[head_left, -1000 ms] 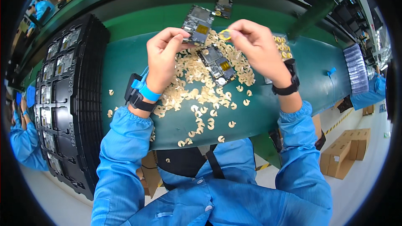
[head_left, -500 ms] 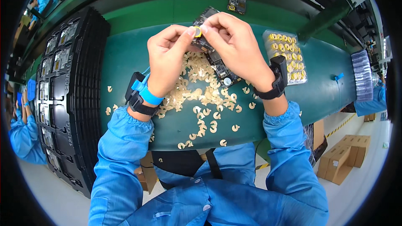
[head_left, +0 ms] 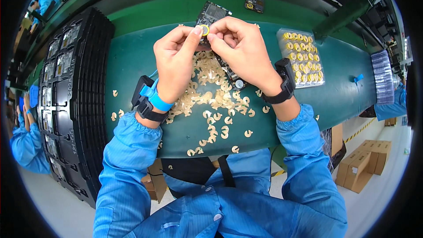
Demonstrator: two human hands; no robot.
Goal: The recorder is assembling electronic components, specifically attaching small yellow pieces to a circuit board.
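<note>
Between the thumb and finger of my left hand (head_left: 176,57) is a coin cell battery (head_left: 205,30) with a yellow rim. The fingertips of my right hand (head_left: 242,50) are pinched together at the battery's right edge. Behind my hands lies a black circuit board (head_left: 216,12), partly covered by them. Another circuit board (head_left: 231,76), with a round silver cell on its near end, is half hidden under my right hand. Cream C-shaped pieces (head_left: 211,97) lie piled and scattered below my hands on the green mat (head_left: 136,136).
To the right, a clear tray (head_left: 323,68) holds rows of yellow-rimmed coin cells. A further circuit board (head_left: 255,1) lies at the back. Stacked black trays (head_left: 94,105) stand at the left. Clear plastic trays (head_left: 382,79) are stacked far right; cardboard boxes (head_left: 361,163) sit on the floor.
The battery has shifted slightly left and up in my fingers. My right hand has moved slightly left. More of the circuit board behind my hands now shows.
</note>
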